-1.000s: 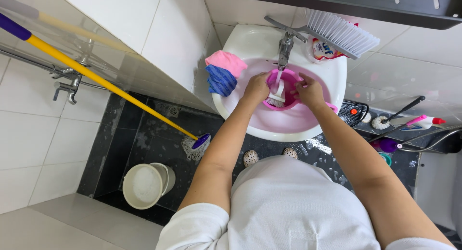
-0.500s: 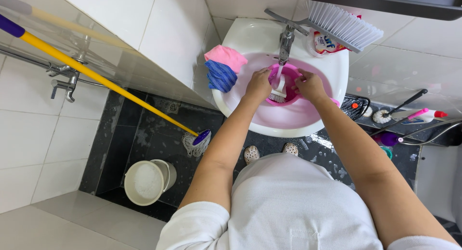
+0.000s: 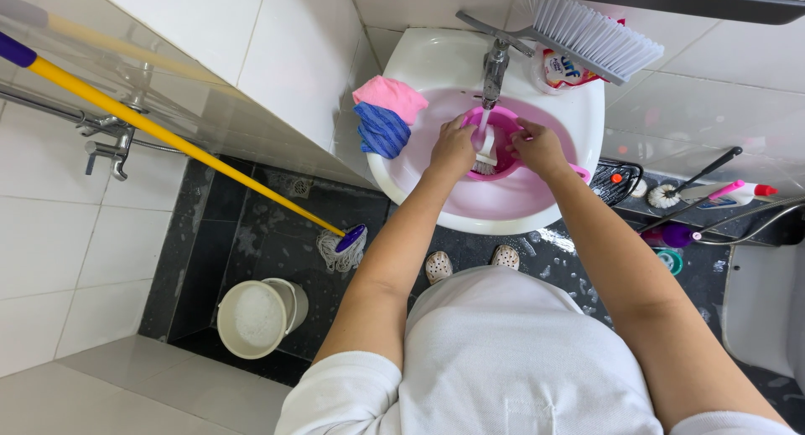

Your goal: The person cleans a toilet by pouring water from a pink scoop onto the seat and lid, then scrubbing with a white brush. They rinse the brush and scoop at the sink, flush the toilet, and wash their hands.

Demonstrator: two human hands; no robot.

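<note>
My left hand (image 3: 453,147) stays closed on the small white brush (image 3: 485,154) under the tap (image 3: 495,64), my right hand (image 3: 537,147) still pinching the pink dustpan (image 3: 503,146) just beside it – little has changed

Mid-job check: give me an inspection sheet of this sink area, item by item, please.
Surface: white sink, pink inside, tap running.
Job's things: pink scoop and small brush under the water.
Clutter: pink cloth, blue cloth, broom head on the rim.
Hands: left hand at the brush, right hand on the scoop.
Cables: nothing seen.
Surroundings: yellow-handled mop, bucket, dark wet floor.
</note>
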